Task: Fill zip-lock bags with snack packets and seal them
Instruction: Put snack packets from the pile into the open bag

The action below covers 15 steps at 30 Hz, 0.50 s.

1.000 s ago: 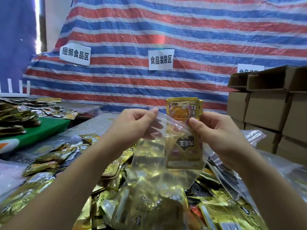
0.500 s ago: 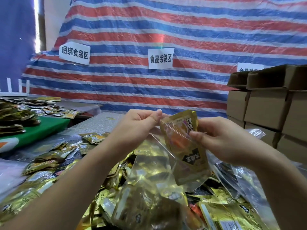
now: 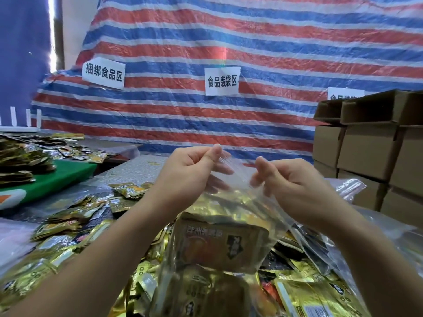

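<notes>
Head view: striped woven tarpaulin (image 3: 251,42) backs a tabletop (image 3: 128,172) strewn with crinkled gold foil snack packets (image 3: 68,225); both hands' fingers (image 3: 216,152) pinch a clear plastic zip-lock bag (image 3: 238,177) holding packets.

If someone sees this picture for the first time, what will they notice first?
First, the two hands at the centre: the left hand and the right hand each pinch the top edge of a clear zip-lock bag with gold snack packets inside. Behind hangs a red, white and blue striped tarp, and loose packets cover the table.
</notes>
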Motion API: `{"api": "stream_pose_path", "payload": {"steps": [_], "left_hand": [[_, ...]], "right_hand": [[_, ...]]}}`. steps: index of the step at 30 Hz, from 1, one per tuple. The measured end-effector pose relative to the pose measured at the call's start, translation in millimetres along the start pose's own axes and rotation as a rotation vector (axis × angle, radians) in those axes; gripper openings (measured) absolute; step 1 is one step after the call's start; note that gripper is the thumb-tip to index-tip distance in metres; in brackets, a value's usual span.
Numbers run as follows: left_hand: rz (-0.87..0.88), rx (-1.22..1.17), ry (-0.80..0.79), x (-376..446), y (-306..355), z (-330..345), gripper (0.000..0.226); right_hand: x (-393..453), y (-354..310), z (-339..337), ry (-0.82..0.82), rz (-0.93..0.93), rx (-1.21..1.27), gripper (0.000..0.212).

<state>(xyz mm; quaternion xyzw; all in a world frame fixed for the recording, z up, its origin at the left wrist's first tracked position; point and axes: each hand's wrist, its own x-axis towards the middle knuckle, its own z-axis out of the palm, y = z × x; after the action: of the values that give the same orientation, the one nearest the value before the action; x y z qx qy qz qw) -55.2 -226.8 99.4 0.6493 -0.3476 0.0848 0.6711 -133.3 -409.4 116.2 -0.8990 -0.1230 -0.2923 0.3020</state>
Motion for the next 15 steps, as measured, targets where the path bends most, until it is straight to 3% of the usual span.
{"api": "stream_pose_path", "payload": {"steps": [3,5,9,12,15], "left_hand": [[0.027,-0.053,0.015,-1,3,0,0.031],[0.053,-0.071,0.018,-1,5,-1,0.033],[0.081,-0.099,0.022,-2,9,1,0.036],[0.114,-0.128,0.049,-1,8,1,0.035],[0.134,-0.124,0.063,-1,8,0,0.037]], "right_hand": [[-5,-2,0,-0.139,-0.044,-0.107,0.046],[-4,-1,-3,-0.051,-0.088,-0.156,0.03],[-4,-7,-9,0.158,-0.215,-0.096,0.025],[-7,-11,-12,0.194,-0.314,-0.073,0.021],[-6,-10,-11,0.245,-0.281,-0.058,0.018]]}}
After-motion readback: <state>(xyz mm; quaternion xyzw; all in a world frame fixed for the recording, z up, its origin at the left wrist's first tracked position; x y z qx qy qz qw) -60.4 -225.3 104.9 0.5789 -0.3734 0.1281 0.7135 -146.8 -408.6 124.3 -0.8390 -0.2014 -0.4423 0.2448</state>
